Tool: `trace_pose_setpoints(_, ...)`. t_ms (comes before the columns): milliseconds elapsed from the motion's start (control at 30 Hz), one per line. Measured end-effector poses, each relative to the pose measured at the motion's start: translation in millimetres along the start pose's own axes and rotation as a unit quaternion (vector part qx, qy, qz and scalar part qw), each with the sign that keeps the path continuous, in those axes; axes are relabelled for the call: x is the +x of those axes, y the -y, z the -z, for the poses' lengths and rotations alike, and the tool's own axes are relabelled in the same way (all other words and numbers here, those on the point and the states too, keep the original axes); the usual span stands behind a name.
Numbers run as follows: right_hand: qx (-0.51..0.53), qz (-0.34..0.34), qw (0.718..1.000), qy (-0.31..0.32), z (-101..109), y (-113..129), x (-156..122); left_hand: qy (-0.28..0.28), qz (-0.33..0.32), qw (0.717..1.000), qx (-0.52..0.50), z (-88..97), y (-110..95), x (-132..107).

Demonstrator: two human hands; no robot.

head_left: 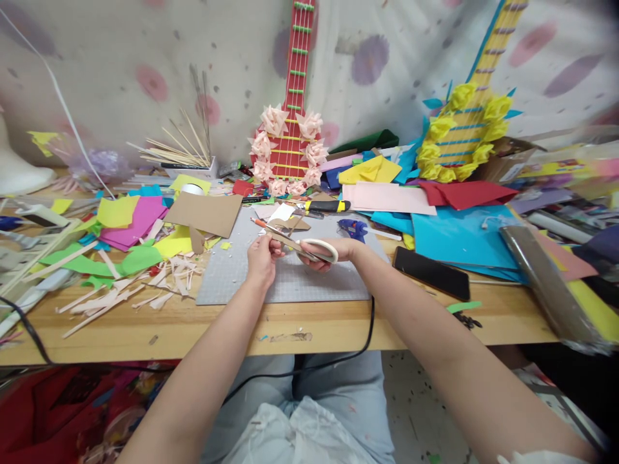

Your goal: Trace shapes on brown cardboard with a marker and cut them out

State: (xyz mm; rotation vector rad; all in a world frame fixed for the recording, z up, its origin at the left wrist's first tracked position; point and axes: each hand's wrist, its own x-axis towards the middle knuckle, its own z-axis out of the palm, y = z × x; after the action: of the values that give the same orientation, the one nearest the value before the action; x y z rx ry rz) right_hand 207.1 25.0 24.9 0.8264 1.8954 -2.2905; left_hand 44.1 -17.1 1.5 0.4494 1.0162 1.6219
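Over the grey cutting mat (pixel 232 277), my right hand (pixel 338 250) is closed round the white handles of a pair of scissors (pixel 323 248). Their blades point left towards my left hand (pixel 262 258), whose fingers pinch a small strip of brown cardboard (pixel 285 240). Blades and strip meet between the hands; how far the blades are apart I cannot make out. Just behind lie a brown cardboard scrap (pixel 293 223) and a yellow-and-black utility knife (pixel 327 206). A blue glue gun (pixel 353 228) rests on the mat to the right of my right hand.
A red paper guitar (pixel 290 145) with pink flowers and a yellow one (pixel 464 138) lean at the back. Paper scraps (pixel 178 274) and a brown cardboard sheet (pixel 206 214) lie left. A black phone (pixel 431 273) and blue sheets (pixel 459 238) lie right. A black cable (pixel 371 322) hangs over the front edge.
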Motion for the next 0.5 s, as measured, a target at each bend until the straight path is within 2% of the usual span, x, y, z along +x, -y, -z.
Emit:
trace_pose_setpoints(133,0.002,-0.023,0.999,0.030,7,2,1,0.019,0.018,1.000,-0.004,2.1,-1,3)
trace_pose_setpoints(400,0.038,-0.029,0.997,0.056,6,7,7,-0.005,0.018,1.000,-0.020,-1.2,1,8)
trace_pose_setpoints(500,0.052,-0.011,0.996,0.066,5,3,11,-0.005,0.029,0.998,-0.047,-1.0,-2,15)
